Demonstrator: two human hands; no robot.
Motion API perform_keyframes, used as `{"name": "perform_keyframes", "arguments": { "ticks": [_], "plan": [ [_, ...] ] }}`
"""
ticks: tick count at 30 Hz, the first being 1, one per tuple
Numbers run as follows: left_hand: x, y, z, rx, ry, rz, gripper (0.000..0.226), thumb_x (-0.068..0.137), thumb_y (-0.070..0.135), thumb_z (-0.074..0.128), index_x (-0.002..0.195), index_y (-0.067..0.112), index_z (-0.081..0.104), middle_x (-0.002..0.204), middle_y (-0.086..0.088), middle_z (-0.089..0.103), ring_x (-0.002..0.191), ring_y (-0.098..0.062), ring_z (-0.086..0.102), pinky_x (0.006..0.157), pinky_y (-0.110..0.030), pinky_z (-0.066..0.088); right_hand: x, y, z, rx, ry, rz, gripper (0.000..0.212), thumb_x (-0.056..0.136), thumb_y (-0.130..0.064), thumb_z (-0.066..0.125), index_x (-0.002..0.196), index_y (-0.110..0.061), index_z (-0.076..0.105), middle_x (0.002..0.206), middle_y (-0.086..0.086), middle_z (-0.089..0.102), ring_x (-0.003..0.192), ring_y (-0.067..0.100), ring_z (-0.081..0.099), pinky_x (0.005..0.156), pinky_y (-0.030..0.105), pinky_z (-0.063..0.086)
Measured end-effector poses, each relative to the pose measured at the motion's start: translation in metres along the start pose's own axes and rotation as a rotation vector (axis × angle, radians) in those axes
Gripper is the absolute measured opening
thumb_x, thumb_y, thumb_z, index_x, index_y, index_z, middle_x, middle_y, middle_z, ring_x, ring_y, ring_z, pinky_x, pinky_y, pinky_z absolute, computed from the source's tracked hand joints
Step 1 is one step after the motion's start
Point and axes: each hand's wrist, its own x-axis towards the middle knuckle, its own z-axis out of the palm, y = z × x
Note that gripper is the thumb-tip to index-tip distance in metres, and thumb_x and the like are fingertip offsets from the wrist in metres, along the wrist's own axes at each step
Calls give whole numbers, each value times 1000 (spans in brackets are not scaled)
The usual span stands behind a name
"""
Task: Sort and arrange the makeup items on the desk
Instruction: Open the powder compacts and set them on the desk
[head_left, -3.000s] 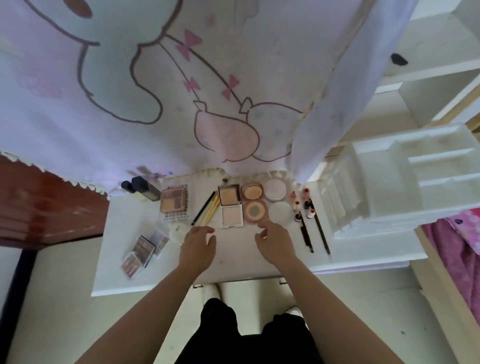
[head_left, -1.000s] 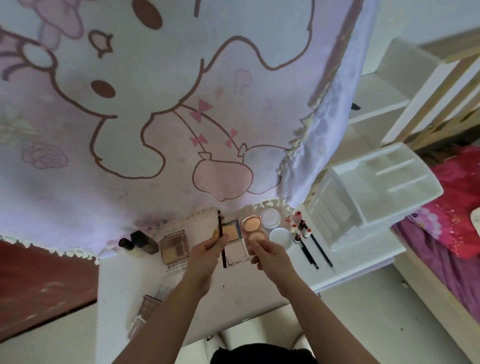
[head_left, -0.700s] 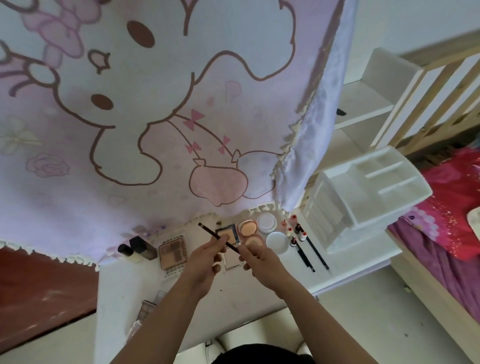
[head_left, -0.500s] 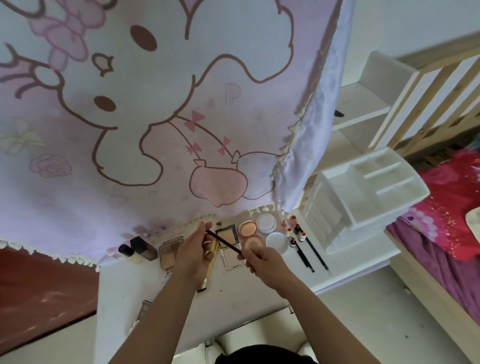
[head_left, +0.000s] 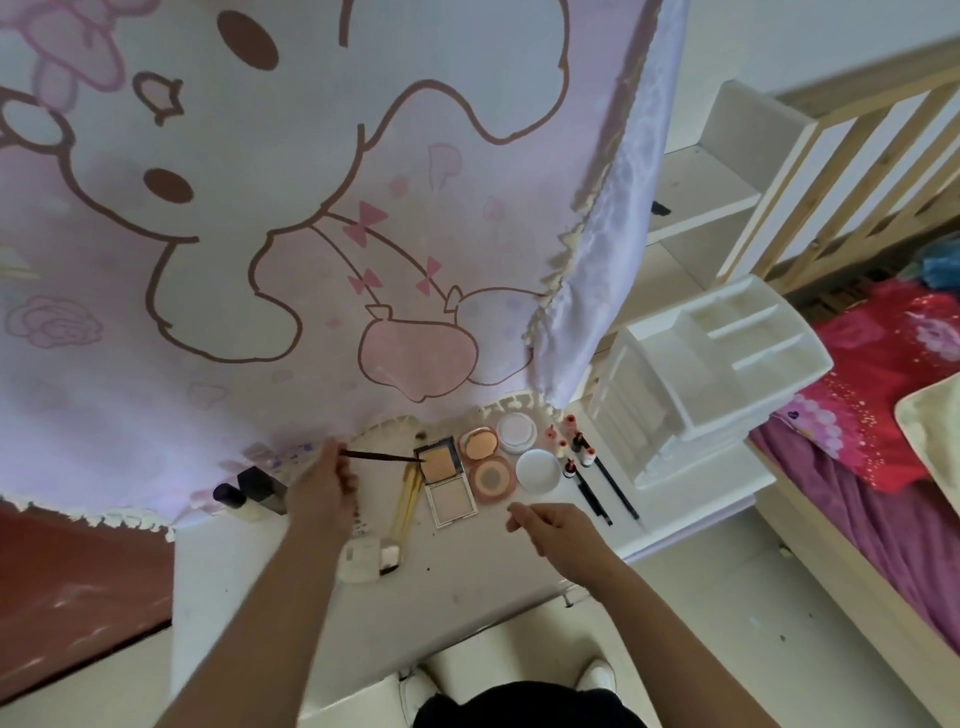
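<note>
We see a pink cartoon curtain (head_left: 311, 234) hanging over the worktop's (head_left: 467, 587) far edge, its fringe lying on the surface. Beyond the right edge stands a bed (head_left: 883, 389) with red flowered bedding. A wooden rail (head_left: 883, 70) rises behind it, and white shelves (head_left: 696, 192) stand past the far right corner.

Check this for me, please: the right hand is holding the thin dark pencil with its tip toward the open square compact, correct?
Not quite: the head view shows the left hand holding the thin dark pencil; the right hand holds nothing. Its tip does point toward the open square compact.
</note>
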Motion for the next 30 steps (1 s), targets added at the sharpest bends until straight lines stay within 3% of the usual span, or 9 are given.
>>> {"name": "perform_keyframes", "arguments": {
  "ticks": [2,5,9,13,17,20,23,27,30],
  "plan": [
    [17,11,-13,97,28,54,15,91,24,68,87,10,68,63,2,63,48,-6,50,51,-22,44,-6,18,-15,16,98,46,30,98,-46,56,88,-29,78,67,-17,64,63,-1,58,67,14,43],
    [7,-9,-7,154,-139,-18,12,92,16,66,89,5,69,75,-5,69,56,-7,57,50,-20,50,-10,34,-23,22,170,78,24,98,-45,56,96,-33,76,87,-20,71,79,-4,64,69,13,42],
    [-18,-65,5,77,-287,-274,16,92,3,61,103,-8,65,82,-14,70,59,-10,63,55,-18,56,-2,54,-21,-32,187,139,23,98,-39,58,97,-22,74,83,-6,70,82,14,66,83,31,51],
    [-38,-115,11,93,-338,-439,13,93,-3,57,102,-8,65,81,-15,70,59,-13,63,57,-21,57,-2,72,-30,-22,141,215,21,100,-26,55,112,-17,70,93,1,71,79,13,68,74,27,50],
    [-45,-148,14,227,-389,-490,16,96,1,53,105,-3,65,84,-10,71,66,-13,62,60,-26,56,0,89,-36,-107,163,241,24,96,-31,62,116,-24,72,93,-5,68,90,12,64,81,24,48],
    [-45,-170,14,353,-413,-493,15,98,6,53,108,0,62,96,-12,75,78,-18,65,69,-30,54,5,95,-41,-165,207,262,24,92,-37,66,115,-31,72,85,-10,66,80,3,58,67,11,39],
    [-49,-190,17,577,-428,-431,14,100,12,54,109,2,59,102,-11,75,85,-18,69,71,-29,56,16,98,-44,-163,209,291,24,91,-37,68,113,-29,72,84,-8,67,77,3,58,64,12,38],
    [-53,-211,28,770,-343,-269,9,92,16,66,96,8,66,94,-5,70,81,-16,62,68,-30,52,36,101,-42,-234,171,290,29,93,-29,64,119,-21,70,89,-4,71,88,12,65,76,21,40],
    [-53,-223,34,875,-315,-169,15,87,18,72,100,11,70,89,1,68,79,-14,60,78,-32,52,45,103,-40,-283,134,277,31,92,-22,60,123,-20,68,93,-4,70,90,12,61,78,19,36]
  ]
}}
